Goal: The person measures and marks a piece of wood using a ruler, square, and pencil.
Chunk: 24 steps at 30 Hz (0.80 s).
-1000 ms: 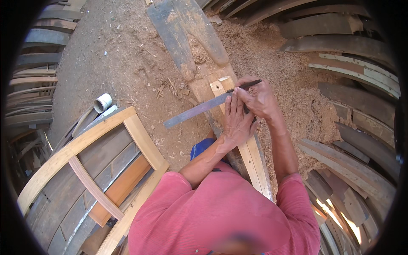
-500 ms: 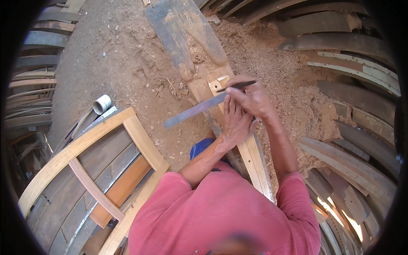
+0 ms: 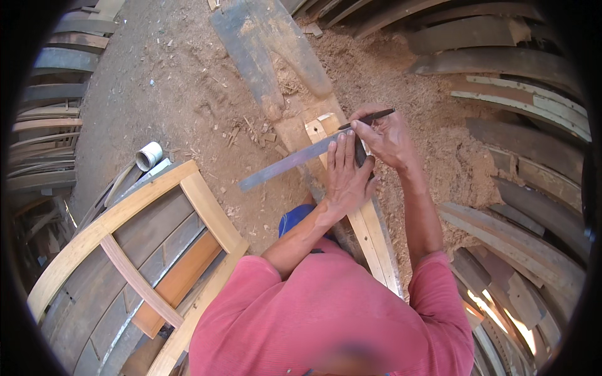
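A try square lies across a pale wooden piece (image 3: 365, 233), its long metal blade (image 3: 279, 166) reaching out to the left and its dark stock (image 3: 360, 152) along the right side. My left hand (image 3: 343, 182) holds the square down against the wood, fingers laid over the blade and the side of the hand at the stock. In my right hand (image 3: 384, 141) a dark pencil (image 3: 377, 116) is pinched, its tip low at the blade's far edge near the stock. Just beyond the blade, the wood's end has a small dark hole (image 3: 316, 130).
Beneath the work runs a worn plank bench (image 3: 295, 56), forked at its far part. A curved wooden frame (image 3: 141, 197) stands at the left, with a white cup (image 3: 149, 155) beyond it. Stacked boards (image 3: 501, 62) line the right; shavings cover the ground.
My right hand has moved rightward along the blade with the pencil, whose tip now sits nearer the stock. The stock is now more visible. My left hand stays on the square.
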{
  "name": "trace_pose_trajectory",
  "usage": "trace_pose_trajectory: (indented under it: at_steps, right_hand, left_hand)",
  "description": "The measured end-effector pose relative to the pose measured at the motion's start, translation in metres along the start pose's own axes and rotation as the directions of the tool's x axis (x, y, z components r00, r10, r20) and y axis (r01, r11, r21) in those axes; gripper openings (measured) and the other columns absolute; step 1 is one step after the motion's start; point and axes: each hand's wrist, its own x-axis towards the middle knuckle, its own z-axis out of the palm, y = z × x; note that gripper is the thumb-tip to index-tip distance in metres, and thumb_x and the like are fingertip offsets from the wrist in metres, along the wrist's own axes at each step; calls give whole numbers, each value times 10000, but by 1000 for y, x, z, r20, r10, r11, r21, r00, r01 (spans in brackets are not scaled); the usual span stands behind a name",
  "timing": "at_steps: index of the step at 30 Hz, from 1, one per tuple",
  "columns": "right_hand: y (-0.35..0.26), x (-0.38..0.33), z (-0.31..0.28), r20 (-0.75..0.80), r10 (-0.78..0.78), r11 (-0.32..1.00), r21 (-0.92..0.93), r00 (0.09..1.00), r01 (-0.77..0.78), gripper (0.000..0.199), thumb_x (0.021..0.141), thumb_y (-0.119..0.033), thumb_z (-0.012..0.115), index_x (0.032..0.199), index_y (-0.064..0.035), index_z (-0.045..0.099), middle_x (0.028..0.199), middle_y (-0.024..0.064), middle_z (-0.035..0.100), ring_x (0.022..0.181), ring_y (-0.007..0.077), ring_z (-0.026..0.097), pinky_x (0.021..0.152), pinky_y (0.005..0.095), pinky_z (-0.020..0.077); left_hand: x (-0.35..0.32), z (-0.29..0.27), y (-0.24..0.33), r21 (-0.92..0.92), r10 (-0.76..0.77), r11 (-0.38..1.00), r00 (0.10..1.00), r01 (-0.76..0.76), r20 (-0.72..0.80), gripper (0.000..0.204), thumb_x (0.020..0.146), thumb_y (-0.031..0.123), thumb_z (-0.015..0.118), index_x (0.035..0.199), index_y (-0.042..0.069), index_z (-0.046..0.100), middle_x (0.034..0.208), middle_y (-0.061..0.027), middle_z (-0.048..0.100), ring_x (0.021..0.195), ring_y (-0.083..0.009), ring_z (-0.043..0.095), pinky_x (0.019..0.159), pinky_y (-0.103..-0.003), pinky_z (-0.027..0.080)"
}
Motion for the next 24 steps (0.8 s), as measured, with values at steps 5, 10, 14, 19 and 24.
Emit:
trace_pose_trajectory:
  at_steps: [5,10,14,19,24]
  right_hand:
    - [-2,-2,42,89,-168,986,-7,982,169,206,894,-172,753,989,10,767,869,113,750,786,185,704,728,363,562]
    - [1,-1,20,24,-45,997,-56,999,46,153,903,-115,755,1007,-3,763,937,106,753,865,181,709,789,352,574]
    - [-1,1,-13,-52,-122,976,-191,991,110,138,898,-78,748,1020,-14,766,976,89,755,888,178,697,822,338,568]
    - [-10,-4,9,30,-109,994,-11,994,109,176,907,-147,767,1010,-5,773,943,124,747,852,214,712,778,362,570]
    - [-7,0,44,185,-71,997,22,980,68,197,903,-170,769,1026,-16,772,980,157,743,884,262,719,789,375,567]
  left_hand:
    - [-4,-2,1,57,-28,998,992,21,122,659,886,413,746,1462,117,621,1641,-376,276,1548,-569,197,1263,-684,131]
    - [-2,-2,1,15,15,1000,1000,-15,13,640,895,422,743,1444,113,632,1631,-381,291,1548,-574,195,1265,-682,128]
    - [-1,-3,1,4,2,1000,1000,-2,5,610,904,440,742,1413,115,653,1627,-396,290,1550,-580,188,1267,-676,124]
    - [-2,0,0,13,24,1000,1000,-23,-9,602,912,440,733,1413,117,647,1626,-400,294,1547,-588,196,1264,-677,125]
    - [-2,1,-1,24,-24,1000,980,20,199,652,909,428,730,1467,116,599,1624,-398,298,1543,-595,201,1260,-687,127]
